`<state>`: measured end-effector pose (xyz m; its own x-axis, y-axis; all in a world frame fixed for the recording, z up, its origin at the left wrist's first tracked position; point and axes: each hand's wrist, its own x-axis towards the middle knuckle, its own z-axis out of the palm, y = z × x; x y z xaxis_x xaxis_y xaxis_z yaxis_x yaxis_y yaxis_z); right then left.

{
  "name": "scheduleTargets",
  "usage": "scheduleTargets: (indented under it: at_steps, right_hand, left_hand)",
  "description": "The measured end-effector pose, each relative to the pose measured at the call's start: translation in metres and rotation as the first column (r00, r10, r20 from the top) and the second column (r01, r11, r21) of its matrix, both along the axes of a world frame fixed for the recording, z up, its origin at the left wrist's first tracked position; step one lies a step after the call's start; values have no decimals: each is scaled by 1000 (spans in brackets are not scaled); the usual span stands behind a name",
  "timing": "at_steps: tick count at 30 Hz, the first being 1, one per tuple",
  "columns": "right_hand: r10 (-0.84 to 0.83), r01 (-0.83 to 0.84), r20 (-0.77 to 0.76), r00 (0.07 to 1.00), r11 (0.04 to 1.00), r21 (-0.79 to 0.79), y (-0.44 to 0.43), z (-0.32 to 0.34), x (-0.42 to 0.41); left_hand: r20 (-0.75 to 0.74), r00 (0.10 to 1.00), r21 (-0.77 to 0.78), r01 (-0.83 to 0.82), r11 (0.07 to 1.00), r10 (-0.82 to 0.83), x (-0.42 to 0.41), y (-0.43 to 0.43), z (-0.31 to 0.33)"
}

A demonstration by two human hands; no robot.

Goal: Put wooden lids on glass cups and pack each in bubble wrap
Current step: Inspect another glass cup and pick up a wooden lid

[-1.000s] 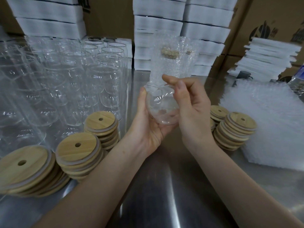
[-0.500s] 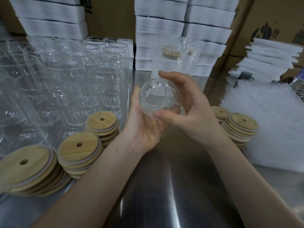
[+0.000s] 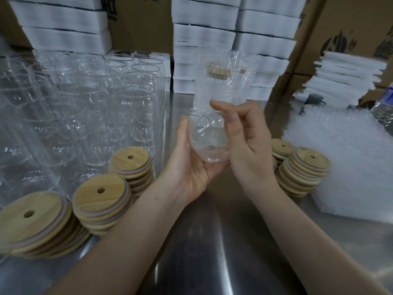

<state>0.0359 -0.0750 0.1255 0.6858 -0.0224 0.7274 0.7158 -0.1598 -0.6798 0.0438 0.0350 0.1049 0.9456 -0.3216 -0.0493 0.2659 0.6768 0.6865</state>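
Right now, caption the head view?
Left hand cradles a lidded glass cup half-sleeved in bubble wrap; right hand at its base.

Layout of the table (image 3: 212,241): glass cups (image 3: 85,116) stand massed over its left half back to the far edge, with three lid stacks (image 3: 100,194) in a row before them. More lid stacks, the right group (image 3: 306,167), sit right of centre, just beside the bubble wrap pile (image 3: 344,162) along the right edge. Stacked boxes (image 3: 234,39) rise behind the far edge. Over the table's middle the wrapped cup (image 3: 221,92) lies between the left hand (image 3: 191,162), beneath it, and the right hand (image 3: 244,145), at its right.
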Motion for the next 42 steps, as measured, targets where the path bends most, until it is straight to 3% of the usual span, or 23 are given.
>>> scheduleTargets:
  at_steps: [4, 13, 17, 19, 21, 24, 26, 28, 31, 34, 39, 42]
  right_hand:
    - [-73, 73, 13, 997, 997, 9, -1, 0, 0]
    - [-7, 10, -27, 1000, 996, 86, -4, -2, 2]
    - [48, -24, -115, 992, 979, 201, -11, 4, 7]
    - [-74, 113, -204, 976, 976, 188, -19, 7, 12]
    - [-288, 313, -287, 914, 949, 45, -30, 10, 17]
    - [-571, 419, -269, 776, 785, -456, -48, 12, 24]
    - [-659, 305, -262, 705, 616, -726, -55, 12, 26]
    - [-713, 151, -261, 651, 458, -876, -55, 12, 25]
    - [-763, 18, -216, 610, 286, -958, -55, 11, 22]
    - [-766, -29, -161, 623, 183, -983, -56, 10, 23]
    - [-749, -91, -132, 649, 95, -991, -56, 8, 24]
    - [-741, -72, -127, 660, 105, -992, -58, 8, 26]
  left_hand:
    - [-2, 1000, 30, 17, 999, -17, 0, 2, -1]
    - [-21, 1000, 34, 21, 999, -21, 2, 4, 0]
    - [26, 999, 189, -36, 981, 31, 5, 7, 1]
    - [81, 992, 332, -117, 936, 95, 3, 5, 5]
    - [146, 973, 437, -225, 871, 178, 2, 2, 6]
    - [305, 902, 488, -424, 763, 306, 1, -1, 3]
    - [403, 853, 495, -509, 704, 333, 1, -1, 0]
    - [461, 827, 528, -547, 650, 321, 2, 1, -4]
    - [512, 806, 568, -577, 587, 298, 3, 5, -11]
    - [540, 789, 587, -603, 541, 294, 4, 7, -14]
    - [547, 772, 585, -629, 512, 324, 9, 10, -17]
    - [541, 768, 581, -636, 508, 344, 11, 10, -18]
